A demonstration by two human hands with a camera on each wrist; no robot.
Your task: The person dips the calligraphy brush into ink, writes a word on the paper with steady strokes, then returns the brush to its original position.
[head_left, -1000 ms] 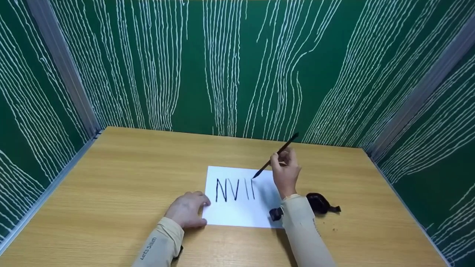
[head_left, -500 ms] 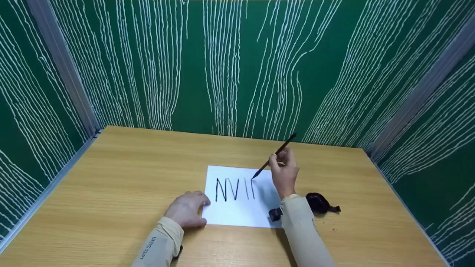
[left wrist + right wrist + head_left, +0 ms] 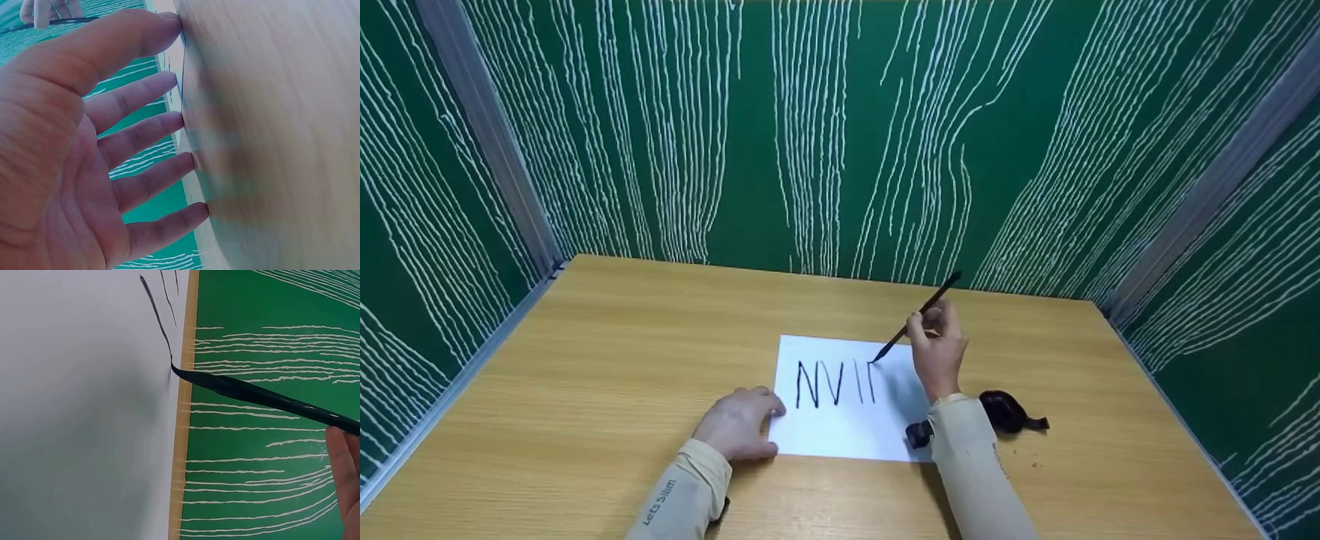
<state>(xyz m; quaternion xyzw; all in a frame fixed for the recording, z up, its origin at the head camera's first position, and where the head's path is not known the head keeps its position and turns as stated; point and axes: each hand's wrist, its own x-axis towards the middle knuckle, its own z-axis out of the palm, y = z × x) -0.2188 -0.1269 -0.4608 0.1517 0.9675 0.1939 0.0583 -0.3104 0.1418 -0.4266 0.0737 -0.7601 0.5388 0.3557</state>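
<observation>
A white sheet of paper [image 3: 840, 431] lies on the wooden table, with black strokes [image 3: 834, 384] reading like N, V and two uprights. My right hand [image 3: 939, 349] pinches a slim dark brush [image 3: 926, 304], slanted with its upper end away to the right. Its pointed tip [image 3: 194, 377] bends against the paper at the top of the last stroke, as the right wrist view shows. My left hand [image 3: 741, 421] rests at the sheet's left edge, thumb and fingers spread. In the left wrist view its fingers [image 3: 140, 135] reach nearly straight to the surface.
A black rounded object with a short stub [image 3: 1006, 412] sits right of my right forearm, which partly hides it. Small dark specks [image 3: 1035, 463] dot the table nearby. Green walls [image 3: 750, 150] with white wavy lines stand behind and at both sides of the wooden table [image 3: 622, 360].
The brush tip has shifted very slightly down at the top of the last stroke. My left hand and the paper stay in place.
</observation>
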